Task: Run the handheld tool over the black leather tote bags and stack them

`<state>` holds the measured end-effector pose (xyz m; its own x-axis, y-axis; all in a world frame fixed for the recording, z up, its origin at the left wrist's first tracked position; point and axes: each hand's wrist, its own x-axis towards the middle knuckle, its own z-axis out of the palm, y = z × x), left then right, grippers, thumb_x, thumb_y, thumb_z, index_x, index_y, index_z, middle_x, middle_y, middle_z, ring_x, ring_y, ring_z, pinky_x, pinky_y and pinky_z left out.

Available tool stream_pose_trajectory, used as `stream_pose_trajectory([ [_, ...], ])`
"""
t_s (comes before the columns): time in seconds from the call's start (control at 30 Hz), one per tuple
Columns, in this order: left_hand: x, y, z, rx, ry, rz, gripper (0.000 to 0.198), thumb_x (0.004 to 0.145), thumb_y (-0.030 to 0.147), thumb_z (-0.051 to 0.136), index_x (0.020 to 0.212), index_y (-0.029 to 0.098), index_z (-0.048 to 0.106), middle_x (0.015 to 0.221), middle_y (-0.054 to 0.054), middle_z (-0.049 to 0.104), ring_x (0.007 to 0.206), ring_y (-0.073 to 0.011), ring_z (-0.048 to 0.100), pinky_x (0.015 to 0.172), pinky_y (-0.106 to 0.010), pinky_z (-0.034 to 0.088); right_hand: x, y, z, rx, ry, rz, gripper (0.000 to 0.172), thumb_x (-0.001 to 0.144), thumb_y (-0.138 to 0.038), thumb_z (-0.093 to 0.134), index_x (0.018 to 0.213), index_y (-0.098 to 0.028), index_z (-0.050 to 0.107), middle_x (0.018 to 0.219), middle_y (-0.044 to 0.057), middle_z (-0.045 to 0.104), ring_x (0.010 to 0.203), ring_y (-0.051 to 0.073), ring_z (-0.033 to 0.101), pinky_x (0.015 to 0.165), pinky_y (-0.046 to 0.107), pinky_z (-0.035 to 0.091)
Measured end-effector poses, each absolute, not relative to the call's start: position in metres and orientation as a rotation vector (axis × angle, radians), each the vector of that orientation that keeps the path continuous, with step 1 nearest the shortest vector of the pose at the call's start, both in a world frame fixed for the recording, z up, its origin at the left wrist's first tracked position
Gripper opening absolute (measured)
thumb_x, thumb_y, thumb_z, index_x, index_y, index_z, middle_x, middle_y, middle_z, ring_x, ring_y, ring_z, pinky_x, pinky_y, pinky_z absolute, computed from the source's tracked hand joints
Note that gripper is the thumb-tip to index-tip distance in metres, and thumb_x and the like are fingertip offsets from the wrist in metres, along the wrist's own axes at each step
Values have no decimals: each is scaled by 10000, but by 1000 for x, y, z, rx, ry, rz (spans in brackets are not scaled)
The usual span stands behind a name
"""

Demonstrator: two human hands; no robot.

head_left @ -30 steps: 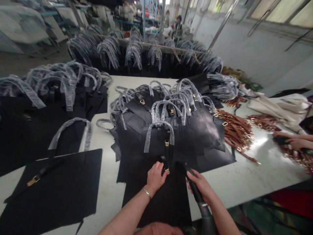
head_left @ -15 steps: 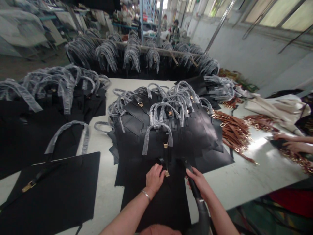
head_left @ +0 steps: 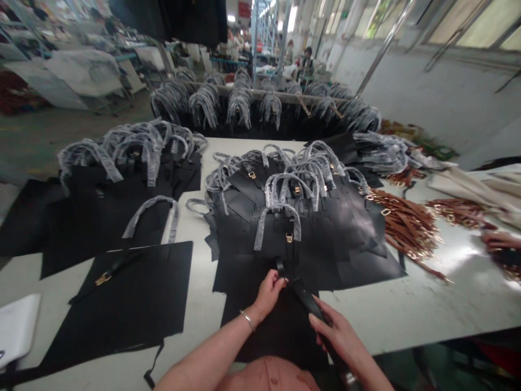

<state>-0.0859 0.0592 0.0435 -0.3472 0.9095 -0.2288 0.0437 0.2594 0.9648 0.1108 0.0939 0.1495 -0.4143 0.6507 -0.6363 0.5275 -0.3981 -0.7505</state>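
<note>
A flat black leather bag panel (head_left: pixel 264 326) lies at the table's near edge right in front of me. My left hand (head_left: pixel 268 293) is closed in a pinch on the upper end of a black strap (head_left: pixel 303 298) that lies across this panel. My right hand (head_left: pixel 340 339) is wrapped around the lower part of the same strap, near the table edge. Just beyond my hands sits a pile of black bag panels (head_left: pixel 293 228) with plastic-wrapped handles and gold clasps.
Another black panel with a gold buckle (head_left: pixel 122 304) lies to the left, with more wrapped-handle stacks (head_left: pixel 134 157) behind. Brown straps with gold hardware (head_left: pixel 407 228) lie to the right, where another person's hand (head_left: pixel 499 239) works. A rack of wrapped handles (head_left: pixel 252 103) runs along the back.
My view shifted right and down. My left hand moved up to pinch the strap's end, covering the gold clasp; my right hand slid lower along the strap toward the table edge.
</note>
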Motion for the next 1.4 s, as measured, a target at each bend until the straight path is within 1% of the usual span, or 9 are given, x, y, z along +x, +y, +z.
stream_pose_trajectory([
  [0.3,-76,36,43,671,1281,1401,226,803,198,539,1018,136,568,841,-46,658,711,-133,621,677,-276,520,84,92,159,-1520,-1611,2060,690,739,-464,657,1344,-190,467,669,-47,580,443,100,555,393,208,412],
  [0.5,-71,26,45,733,1395,1348,286,833,183,464,1094,142,575,801,-25,632,653,-120,583,600,-250,496,84,85,162,-1551,-1611,2103,681,736,-451,656,1333,-180,470,658,-46,578,439,102,551,390,209,410],
  [0.7,-87,27,68,1097,1762,1249,419,793,132,572,1203,166,493,1146,-96,558,1037,-189,556,945,-349,441,78,90,163,-1605,-1586,1876,752,712,-460,674,1350,-145,434,694,-30,603,464,112,547,400,225,422],
  [0.77,-99,31,72,1028,1750,1215,288,851,156,514,1136,181,540,1182,-97,532,1090,-191,530,973,-352,417,82,90,164,-1619,-1604,1893,762,715,-463,678,1357,-141,425,702,-25,613,467,114,550,406,231,429],
  [0.83,-111,37,70,815,1662,1160,152,894,216,477,975,167,595,1100,-94,574,1026,-190,559,897,-332,455,89,88,164,-1631,-1623,1922,765,719,-463,679,1363,-140,422,703,-23,619,472,117,557,415,235,439],
  [0.9,-118,42,66,618,1575,1100,214,920,275,436,858,143,592,953,-95,623,865,-175,602,728,-292,490,96,84,163,-1630,-1631,1959,756,728,-465,675,1368,-151,425,696,-26,617,477,120,565,419,236,444],
  [1.03,-118,49,58,438,1428,1047,314,943,337,371,915,106,582,834,-93,656,604,-109,579,462,-185,378,99,78,159,-1602,-1633,2020,731,746,-467,666,1372,-172,431,661,-41,598,474,116,569,417,223,436],
  [1.3,-115,50,63,322,1265,1093,306,885,377,522,803,91,593,710,-69,633,527,-83,534,383,-153,292,77,92,159,-1525,-1506,2105,664,735,-442,704,1311,-184,499,698,-22,623,476,110,575,419,218,443],
  [1.4,-129,63,75,293,1111,1148,383,899,441,509,888,76,626,884,-151,683,670,-136,628,477,-184,419,74,104,157,-1554,-1488,1968,674,743,-442,690,1328,-191,467,716,-26,623,498,109,577,432,216,451],
])
